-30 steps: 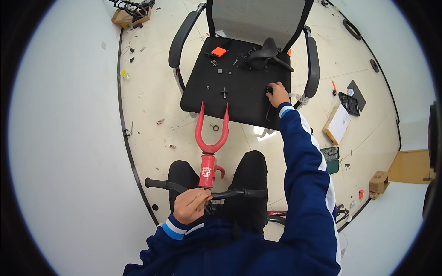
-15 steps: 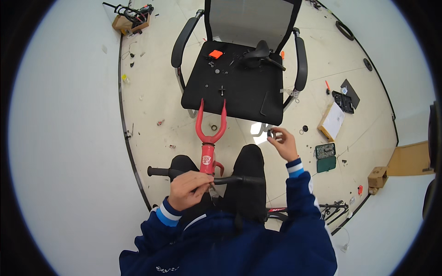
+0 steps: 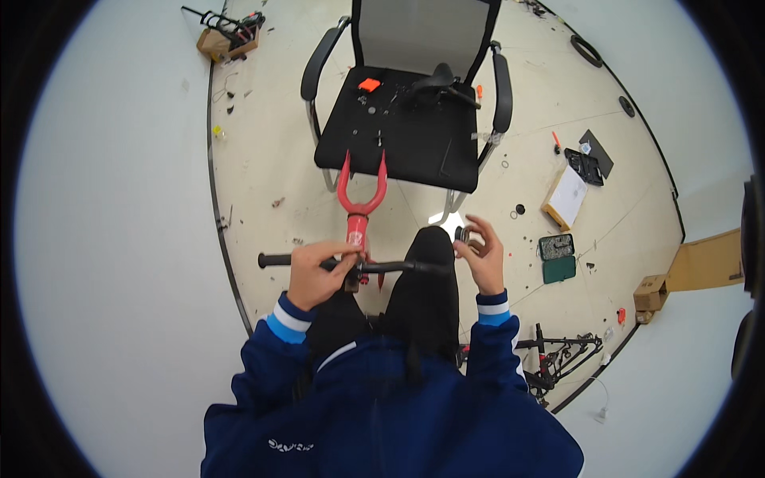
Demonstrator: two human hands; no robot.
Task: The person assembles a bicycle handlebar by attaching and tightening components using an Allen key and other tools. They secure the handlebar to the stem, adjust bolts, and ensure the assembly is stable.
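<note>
My left hand (image 3: 317, 273) is closed in a pinch on the black handlebar (image 3: 390, 268) at its middle, just below the red head tube (image 3: 356, 231). The bar lies across my thighs. From the head tube a red fork (image 3: 362, 205) points away from me, its two tips at the front edge of the chair seat. My right hand (image 3: 483, 256) is raised beside my right knee. Its thumb and fingers grip a small dark ring (image 3: 461, 234), apart from the fork and bar.
A black office chair (image 3: 398, 155) ahead bears a bicycle saddle (image 3: 434, 84), an orange item (image 3: 369, 84), a hex key (image 3: 445, 157) and small parts. On the floor at right are a green case (image 3: 558, 269), a white-topped box (image 3: 566, 197) and a black bicycle frame (image 3: 550, 358).
Chair, fork and floor objects sit higher or farther left in the view. My right hand has come closer to the right knee, still with the ring; my left hand stays at the bar's middle.
</note>
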